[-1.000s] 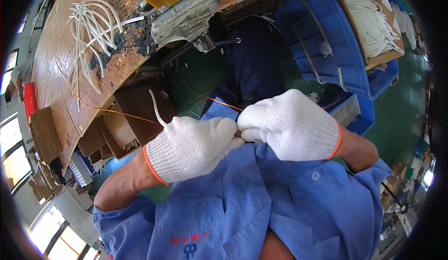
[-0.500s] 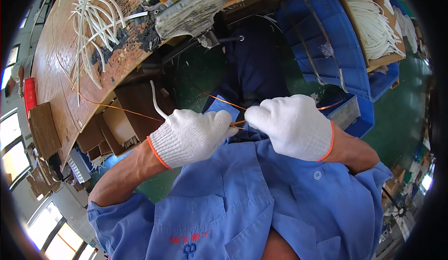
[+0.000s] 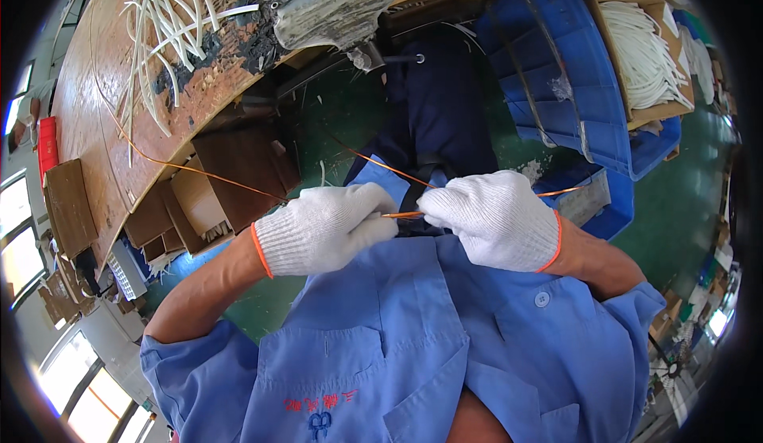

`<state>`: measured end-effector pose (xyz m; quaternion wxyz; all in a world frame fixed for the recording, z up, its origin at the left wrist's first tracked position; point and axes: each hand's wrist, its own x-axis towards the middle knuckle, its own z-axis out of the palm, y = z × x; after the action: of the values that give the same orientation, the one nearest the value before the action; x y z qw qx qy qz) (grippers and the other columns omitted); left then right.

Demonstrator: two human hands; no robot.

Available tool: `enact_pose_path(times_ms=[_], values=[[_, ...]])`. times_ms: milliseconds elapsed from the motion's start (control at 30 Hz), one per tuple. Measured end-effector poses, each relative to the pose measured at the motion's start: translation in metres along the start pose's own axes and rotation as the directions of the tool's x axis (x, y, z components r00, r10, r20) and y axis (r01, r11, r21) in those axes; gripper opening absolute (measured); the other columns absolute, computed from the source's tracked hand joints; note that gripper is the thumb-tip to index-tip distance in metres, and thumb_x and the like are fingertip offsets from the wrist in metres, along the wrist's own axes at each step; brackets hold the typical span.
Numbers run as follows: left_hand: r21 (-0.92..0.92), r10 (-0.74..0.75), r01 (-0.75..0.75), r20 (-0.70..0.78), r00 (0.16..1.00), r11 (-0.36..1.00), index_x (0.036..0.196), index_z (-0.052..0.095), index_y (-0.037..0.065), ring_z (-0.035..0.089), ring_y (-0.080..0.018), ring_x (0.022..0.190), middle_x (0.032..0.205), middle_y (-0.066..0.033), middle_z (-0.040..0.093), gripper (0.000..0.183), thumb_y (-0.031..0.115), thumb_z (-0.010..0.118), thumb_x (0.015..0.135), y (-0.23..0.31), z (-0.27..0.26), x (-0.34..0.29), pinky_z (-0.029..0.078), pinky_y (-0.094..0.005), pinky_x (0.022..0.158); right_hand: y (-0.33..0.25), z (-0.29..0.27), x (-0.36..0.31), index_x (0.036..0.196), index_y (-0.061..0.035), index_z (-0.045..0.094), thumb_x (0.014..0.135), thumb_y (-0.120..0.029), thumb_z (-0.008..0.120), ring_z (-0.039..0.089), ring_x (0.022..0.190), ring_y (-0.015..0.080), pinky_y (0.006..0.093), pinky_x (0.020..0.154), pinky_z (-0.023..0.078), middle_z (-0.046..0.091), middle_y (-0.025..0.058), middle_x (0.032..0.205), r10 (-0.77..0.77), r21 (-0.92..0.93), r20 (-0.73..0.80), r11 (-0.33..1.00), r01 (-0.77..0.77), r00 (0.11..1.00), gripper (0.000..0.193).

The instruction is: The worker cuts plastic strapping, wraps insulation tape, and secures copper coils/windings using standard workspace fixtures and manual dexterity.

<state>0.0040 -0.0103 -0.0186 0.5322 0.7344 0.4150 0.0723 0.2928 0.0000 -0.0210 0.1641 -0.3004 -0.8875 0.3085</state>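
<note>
While my head camera looks straight down my chest, my left hand [image 3: 324, 228] and my right hand [image 3: 494, 218] sit close together just above my blue work shirt [image 3: 397, 340], both in white knit gloves with orange cuffs. Each hand is curled shut, and between them they pinch a thin orange wire [image 3: 401, 214]; a short stretch of it shows in the gap between my fingertips. From my left hand the wire runs up and to the left, past the brown cardboard boxes [image 3: 230, 181] stacked under the bench, and on across the worn wooden workbench [image 3: 95, 109]. Another strand of it slants down from above to my hands, and a short end pokes out to the right past my right hand.

On the bench top lies a loose bundle of white tubes [image 3: 163, 30], well apart from my hands. At the bench's near edge sits a grey, grimy machine part [image 3: 338, 14]. To my right stands a blue plastic crate [image 3: 556, 69], and on it rests a cardboard box of white tubing [image 3: 648, 54]. Green floor [image 3: 675, 205] shows beneath.
</note>
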Motion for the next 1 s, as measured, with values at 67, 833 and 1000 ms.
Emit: enact_pose_path(times_ms=[67, 833, 1000], values=[[0.169, -0.100, 0.078, 0.126, 0.987, 0.983, 0.111, 0.068, 0.006, 0.075, -0.0416, 0.070, 0.074, -0.0150, 0.071, 0.025, 0.031, 0.071, 0.109, 0.004, -0.006, 0.000, 0.061, -0.0490, 0.067, -0.001, 0.003, 0.001, 0.098, -0.0100, 0.067, 0.088, -0.005, 0.077, 0.072, 0.069, 0.0256, 0.0394, 0.059, 0.056, 0.065, 0.0056, 0.076, -0.004, 0.022, -0.004, 1.000, 0.004, 1.000, 0.016], [-0.336, -0.292, 0.484, 0.485, 0.824, 0.808, 0.118, 0.077, 0.003, 0.063, -0.0131, 0.074, 0.081, -0.0025, 0.067, 0.063, 0.058, 0.048, 0.119, -0.028, -0.015, 0.002, 0.053, -0.0326, 0.067, 0.011, 0.027, 0.003, 0.103, -0.0117, 0.069, 0.085, -0.004, 0.078, 0.070, 0.067, 0.0237, 0.0392, 0.057, 0.054, 0.063, 0.0041, 0.076, -0.061, -0.011, -0.003, 0.998, 0.061, 0.998, 0.021], [-0.503, -0.262, 0.451, 0.403, 0.877, 0.737, 0.114, 0.076, 0.003, 0.061, -0.0141, 0.069, 0.078, -0.0050, 0.063, 0.054, 0.053, 0.054, 0.118, -0.026, -0.016, -0.008, 0.051, -0.0328, 0.068, 0.018, 0.030, 0.001, 0.103, -0.0121, 0.070, 0.088, -0.005, 0.078, 0.070, 0.067, 0.0240, 0.0397, 0.057, 0.054, 0.064, 0.0045, 0.075, -0.019, -0.057, 0.008, 0.998, 0.020, 1.000, 0.019]])
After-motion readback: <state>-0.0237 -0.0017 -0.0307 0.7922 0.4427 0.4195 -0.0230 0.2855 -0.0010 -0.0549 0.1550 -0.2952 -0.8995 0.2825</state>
